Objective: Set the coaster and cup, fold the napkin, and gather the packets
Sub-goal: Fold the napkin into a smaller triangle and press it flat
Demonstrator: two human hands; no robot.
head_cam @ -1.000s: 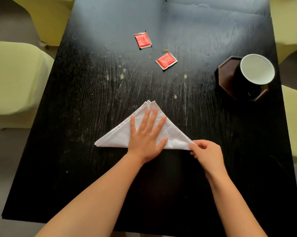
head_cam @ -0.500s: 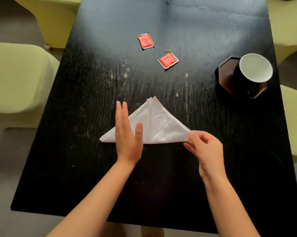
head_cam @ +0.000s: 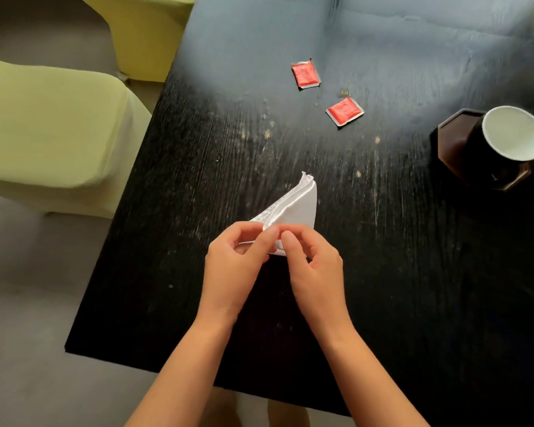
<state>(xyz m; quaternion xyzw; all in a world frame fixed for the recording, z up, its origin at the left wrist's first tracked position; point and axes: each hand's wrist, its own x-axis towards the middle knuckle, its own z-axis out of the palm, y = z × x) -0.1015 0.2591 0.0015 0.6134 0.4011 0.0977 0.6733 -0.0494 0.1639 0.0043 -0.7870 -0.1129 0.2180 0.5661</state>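
A white napkin (head_cam: 290, 208) lies on the black table (head_cam: 382, 272), folded over into a narrow triangle with its tip pointing away from me. My left hand (head_cam: 235, 266) and my right hand (head_cam: 315, 266) meet at its near corners, and each pinches the cloth between thumb and fingers. Two red packets (head_cam: 305, 73) (head_cam: 344, 111) lie apart, further back on the table. At the right, a dark cup (head_cam: 506, 140) with a white inside stands on a dark brown octagonal coaster (head_cam: 453, 143).
Pale yellow-green chairs stand at the left (head_cam: 50, 124), the back left (head_cam: 142, 29) and along the right edge. The table's near edge runs just below my wrists. Light scuffs mark the table's middle.
My right hand has carried the napkin's right corner leftward over to the left corner, halving the wide triangle. My left hand has lifted off the cloth and now pinches the joined corners.
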